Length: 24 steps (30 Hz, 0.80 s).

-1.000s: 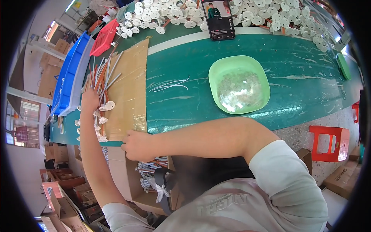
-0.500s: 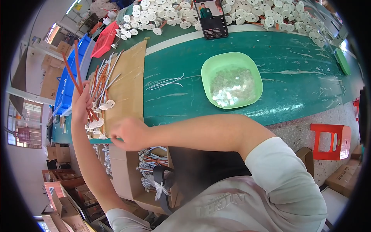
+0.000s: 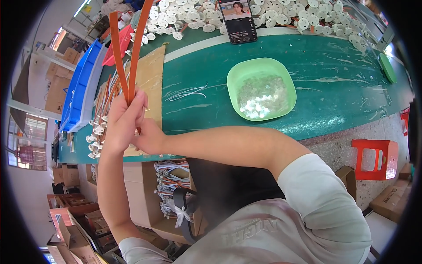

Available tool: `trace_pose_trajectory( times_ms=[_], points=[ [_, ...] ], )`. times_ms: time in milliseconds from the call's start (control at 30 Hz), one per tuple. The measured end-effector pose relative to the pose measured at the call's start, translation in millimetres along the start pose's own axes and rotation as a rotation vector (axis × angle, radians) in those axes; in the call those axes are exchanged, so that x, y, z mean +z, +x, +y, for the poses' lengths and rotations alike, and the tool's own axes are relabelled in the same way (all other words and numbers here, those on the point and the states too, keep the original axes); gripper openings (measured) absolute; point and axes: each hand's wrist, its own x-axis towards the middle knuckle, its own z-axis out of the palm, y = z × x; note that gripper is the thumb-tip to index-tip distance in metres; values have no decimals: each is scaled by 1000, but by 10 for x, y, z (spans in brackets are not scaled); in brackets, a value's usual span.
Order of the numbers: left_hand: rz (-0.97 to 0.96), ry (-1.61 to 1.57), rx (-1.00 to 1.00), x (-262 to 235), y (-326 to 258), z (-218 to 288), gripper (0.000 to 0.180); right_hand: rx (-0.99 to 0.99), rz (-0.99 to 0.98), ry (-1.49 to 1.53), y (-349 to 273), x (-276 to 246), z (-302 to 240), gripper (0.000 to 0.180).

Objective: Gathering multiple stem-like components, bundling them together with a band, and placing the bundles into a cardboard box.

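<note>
My left hand (image 3: 124, 118) is closed around two flat orange strips (image 3: 139, 48), which rise from the fist and spread apart in a V. Just below and to the right, my right hand (image 3: 149, 137) is curled against it. A bit of orange shows between the hands; what the right fingertips hold is hidden. Behind and left of my hands, several orange and grey strips with white disc ends (image 3: 99, 128) lie on a brown cardboard sheet (image 3: 153, 72).
A green bowl (image 3: 231, 86) of small clear pieces (image 3: 263, 92) stands on the green table (image 3: 198, 119). Behind are a phone (image 3: 239, 28) and heaped white discs (image 3: 285, 17). A blue crate (image 3: 79, 94) and red basket (image 3: 115, 52) stand left; an open carton (image 3: 143, 193) below; a red stool (image 3: 389, 160) right.
My left hand has moved right, off the pile, carrying the orange strips to my right hand. My right hand has shifted slightly up, and the two now meet.
</note>
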Motion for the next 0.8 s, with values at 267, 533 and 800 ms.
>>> trace_pose_trajectory(
  times_ms=[267,533,800],
  points=[
    [-95,-248,-65,-181,208,-33,25,-124,93,-108,156,35,197,16],
    [-226,-141,-29,-382,193,-178,29,-169,-114,106,293,22,274,18],
    [301,39,221,-922,414,-297,51,2,27,-72,304,-63,155,47]
  ],
)
